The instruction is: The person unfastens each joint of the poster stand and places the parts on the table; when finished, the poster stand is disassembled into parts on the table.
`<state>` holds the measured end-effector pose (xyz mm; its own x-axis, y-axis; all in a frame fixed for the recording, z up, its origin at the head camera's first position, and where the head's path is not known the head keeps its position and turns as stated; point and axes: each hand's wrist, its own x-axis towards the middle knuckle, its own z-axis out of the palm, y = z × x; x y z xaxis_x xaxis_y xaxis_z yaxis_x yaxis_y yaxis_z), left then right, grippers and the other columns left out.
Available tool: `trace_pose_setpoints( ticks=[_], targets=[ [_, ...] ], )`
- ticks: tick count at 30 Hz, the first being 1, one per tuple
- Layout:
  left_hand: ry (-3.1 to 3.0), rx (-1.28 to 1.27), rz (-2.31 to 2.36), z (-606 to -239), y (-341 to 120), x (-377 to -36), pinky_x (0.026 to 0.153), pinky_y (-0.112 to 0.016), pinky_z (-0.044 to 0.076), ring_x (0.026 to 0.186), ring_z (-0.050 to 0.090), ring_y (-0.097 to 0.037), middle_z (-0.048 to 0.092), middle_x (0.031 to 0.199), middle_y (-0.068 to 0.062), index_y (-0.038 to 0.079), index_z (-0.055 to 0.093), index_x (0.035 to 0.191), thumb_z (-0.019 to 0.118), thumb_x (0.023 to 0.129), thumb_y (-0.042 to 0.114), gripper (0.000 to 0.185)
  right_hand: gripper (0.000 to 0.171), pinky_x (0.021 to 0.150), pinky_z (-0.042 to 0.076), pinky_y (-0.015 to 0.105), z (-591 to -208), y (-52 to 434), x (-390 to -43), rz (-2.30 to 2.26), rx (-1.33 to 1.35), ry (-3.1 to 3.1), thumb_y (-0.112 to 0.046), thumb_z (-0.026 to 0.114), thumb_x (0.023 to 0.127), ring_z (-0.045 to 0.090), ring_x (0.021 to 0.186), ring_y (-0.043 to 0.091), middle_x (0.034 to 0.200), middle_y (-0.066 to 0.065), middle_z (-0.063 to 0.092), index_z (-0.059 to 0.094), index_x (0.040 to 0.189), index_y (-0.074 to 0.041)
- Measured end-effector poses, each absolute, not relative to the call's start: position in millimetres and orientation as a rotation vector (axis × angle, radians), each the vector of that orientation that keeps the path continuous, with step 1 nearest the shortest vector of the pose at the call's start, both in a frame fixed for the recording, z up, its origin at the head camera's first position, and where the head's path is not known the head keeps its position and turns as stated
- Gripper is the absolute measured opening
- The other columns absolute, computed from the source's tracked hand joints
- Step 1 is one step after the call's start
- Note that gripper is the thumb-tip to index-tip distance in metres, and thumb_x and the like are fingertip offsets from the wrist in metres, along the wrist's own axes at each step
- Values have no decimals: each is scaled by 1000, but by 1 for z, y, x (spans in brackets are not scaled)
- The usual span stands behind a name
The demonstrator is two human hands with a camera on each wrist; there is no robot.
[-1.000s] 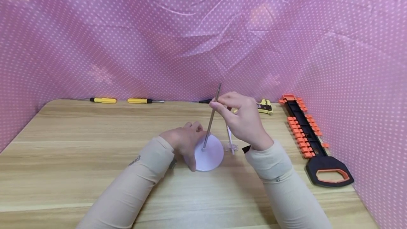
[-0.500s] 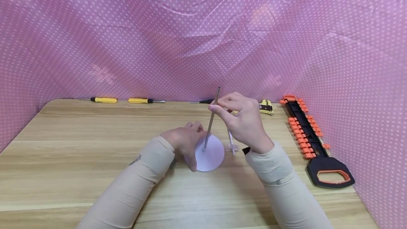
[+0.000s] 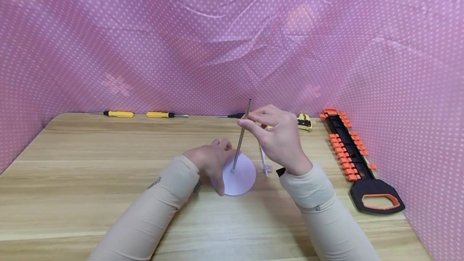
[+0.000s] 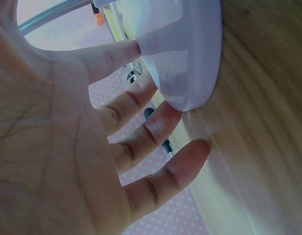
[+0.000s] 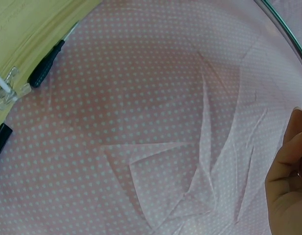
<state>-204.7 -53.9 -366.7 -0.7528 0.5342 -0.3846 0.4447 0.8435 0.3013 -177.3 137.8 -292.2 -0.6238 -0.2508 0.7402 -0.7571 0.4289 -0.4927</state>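
So the right hand (image 3: 279,140) pinches the thin grey metal rod (image 3: 241,136) near its top, tilted slightly with its foot on the round white plastic base (image 3: 241,180), which the left hand's (image 3: 212,160) straight fingers steady on the table (image 3: 90,164).

Thin metal rod (image 3: 241,136) stands slightly tilted on the round white base (image 3: 239,177).

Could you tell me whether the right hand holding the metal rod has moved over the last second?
Yes, slightly: the right hand has dropped a little toward the white disc, and the metal rod tip sits lower against the pink backdrop.
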Motion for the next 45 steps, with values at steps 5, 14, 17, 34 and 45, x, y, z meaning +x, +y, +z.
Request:
trace_pose_setpoints(
  ticks=[5,14,17,34,45],
  targets=[
    [2556,718,274,-367,-53,-205,110,-47,53,135,41,-24,42,153,-2,27,46,161,106,56,35,122,7,64,52,14,-293,138,-178,1148,832,-2094,-10,89,86,65,73,14,85,6,80,86,92,-6],
    [2546,700,286,-366,-51,-205,109,-47,53,135,41,-23,41,154,-1,28,45,162,107,56,35,123,11,62,49,14,-294,137,-177,1171,805,-2062,-9,90,84,64,72,14,85,6,80,86,92,-4],
    [2547,701,284,-366,-51,-206,109,-47,53,135,41,-24,40,155,-2,28,45,162,107,56,35,123,12,62,50,15,-293,137,-177,1174,793,-2059,-10,91,83,64,73,14,85,7,80,86,92,-4],
    [2565,741,315,-368,-54,-205,107,-50,54,129,47,-26,45,150,-5,27,45,161,107,53,30,125,5,51,37,17,-275,153,-171,1369,615,-1953,-2,89,84,49,61,9,82,12,76,85,88,-2],
    [2565,739,326,-368,-56,-204,106,-50,55,128,47,-26,46,149,-4,31,45,161,106,53,30,124,8,49,38,17,-276,155,-175,1388,562,-2013,-9,89,86,53,61,6,82,-20,72,84,88,-2]
  ],
)
